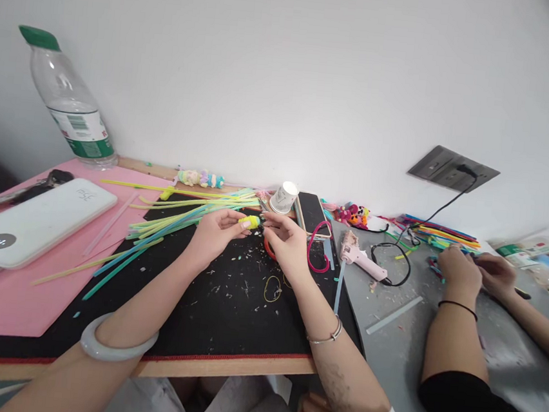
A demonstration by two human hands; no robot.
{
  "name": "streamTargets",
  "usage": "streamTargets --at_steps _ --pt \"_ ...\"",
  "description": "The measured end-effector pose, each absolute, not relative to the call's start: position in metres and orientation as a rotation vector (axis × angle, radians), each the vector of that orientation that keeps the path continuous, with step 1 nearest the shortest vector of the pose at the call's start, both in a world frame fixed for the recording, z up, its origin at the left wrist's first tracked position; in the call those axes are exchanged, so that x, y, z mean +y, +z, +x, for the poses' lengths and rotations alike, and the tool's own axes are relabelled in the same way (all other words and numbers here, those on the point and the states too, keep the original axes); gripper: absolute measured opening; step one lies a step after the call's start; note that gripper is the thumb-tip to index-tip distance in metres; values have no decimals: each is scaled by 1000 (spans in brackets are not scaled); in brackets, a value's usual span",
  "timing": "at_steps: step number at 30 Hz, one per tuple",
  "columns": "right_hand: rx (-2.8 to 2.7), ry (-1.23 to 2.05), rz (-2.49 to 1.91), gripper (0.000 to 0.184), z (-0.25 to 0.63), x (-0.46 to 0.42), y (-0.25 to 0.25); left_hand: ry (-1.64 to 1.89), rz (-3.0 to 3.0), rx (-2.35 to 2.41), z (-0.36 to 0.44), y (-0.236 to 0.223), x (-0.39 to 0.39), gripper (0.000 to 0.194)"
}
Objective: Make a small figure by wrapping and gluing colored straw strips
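Note:
My left hand (216,231) is closed on a small yellow fuzzy piece (250,222), pinched at the fingertips over the black mat (225,311). My right hand (285,239) meets it from the right, its fingers pinched at the same yellow piece. A bundle of green, yellow and blue pipe cleaners (180,219) fans out to the left of my hands. A yellow loop (273,289) lies on the mat just below my right wrist. A pink headband (316,247) lies to the right of my right hand.
A white power bank (35,218) and a plastic bottle (70,105) sit on the pink sheet (13,297) at left. A paper cup (283,198), a phone (312,213) and a pink glue gun (359,256) lie behind. Another person's hands (472,270) work at right near coloured pipe cleaners (441,235).

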State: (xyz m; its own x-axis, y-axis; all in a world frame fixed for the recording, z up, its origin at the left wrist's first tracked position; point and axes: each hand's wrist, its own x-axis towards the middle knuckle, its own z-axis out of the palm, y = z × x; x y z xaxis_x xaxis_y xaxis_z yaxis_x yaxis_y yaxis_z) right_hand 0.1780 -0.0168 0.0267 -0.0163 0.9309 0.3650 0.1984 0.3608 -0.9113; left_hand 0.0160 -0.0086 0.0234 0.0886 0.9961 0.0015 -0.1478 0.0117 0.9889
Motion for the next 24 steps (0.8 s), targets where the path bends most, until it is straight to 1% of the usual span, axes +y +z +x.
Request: streamTargets --at_steps 4,8,13,15,17,24 --pt "-1357 708 -1185 9 185 -17 27 1243 996 993 13 23 -8 34" --pt "-1428 669 -1236 14 186 -17 27 1244 874 950 11 21 -8 32" --pt "-1544 598 -1233 30 184 -22 31 1236 829 935 10 19 -7 27" --pt "-1568 591 -1248 33 184 -22 31 1230 840 931 10 19 -8 25" --pt "-1590 591 -1242 32 185 -22 30 1224 845 929 10 18 -8 24" --pt "-1655 514 -1328 19 187 -15 19 1242 779 896 11 16 -7 27"
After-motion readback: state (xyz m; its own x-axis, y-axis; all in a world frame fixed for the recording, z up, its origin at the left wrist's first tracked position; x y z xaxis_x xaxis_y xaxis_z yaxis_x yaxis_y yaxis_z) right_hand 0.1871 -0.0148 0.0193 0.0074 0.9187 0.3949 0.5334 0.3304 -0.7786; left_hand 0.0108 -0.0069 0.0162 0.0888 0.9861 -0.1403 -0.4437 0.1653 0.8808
